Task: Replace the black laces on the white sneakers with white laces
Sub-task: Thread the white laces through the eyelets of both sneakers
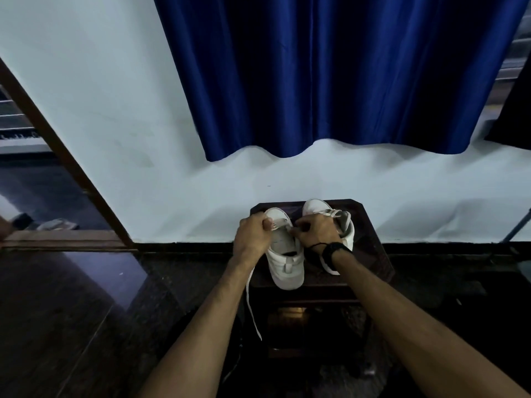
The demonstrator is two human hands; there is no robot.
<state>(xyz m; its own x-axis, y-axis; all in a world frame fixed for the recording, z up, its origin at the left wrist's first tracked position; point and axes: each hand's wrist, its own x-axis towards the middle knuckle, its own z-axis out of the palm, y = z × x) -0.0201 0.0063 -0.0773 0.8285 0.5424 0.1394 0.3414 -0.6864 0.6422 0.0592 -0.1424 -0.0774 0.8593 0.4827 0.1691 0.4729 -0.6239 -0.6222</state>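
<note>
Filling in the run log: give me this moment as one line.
stage: lacing left sneaker | left hand: grips white lace | right hand: pinches at eyelets | right sneaker: beside, on stool

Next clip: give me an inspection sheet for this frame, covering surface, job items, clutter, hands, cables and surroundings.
Surface: small dark stool against the wall, holding both shoes.
Job's things: left sneaker and right sneaker, both white; a white lace hangs below the left hand. Black laces: nothing seen.
Clutter: nothing seen on the stool besides the shoes.
Hands: left hand grips the left sneaker's upper; right hand pinches at its eyelet area, what it holds is hidden. Black wristband on the right wrist.
Cables: nothing clearly seen.
Surroundings: blue curtain, white wall, dark glossy floor, wooden door frame.
</note>
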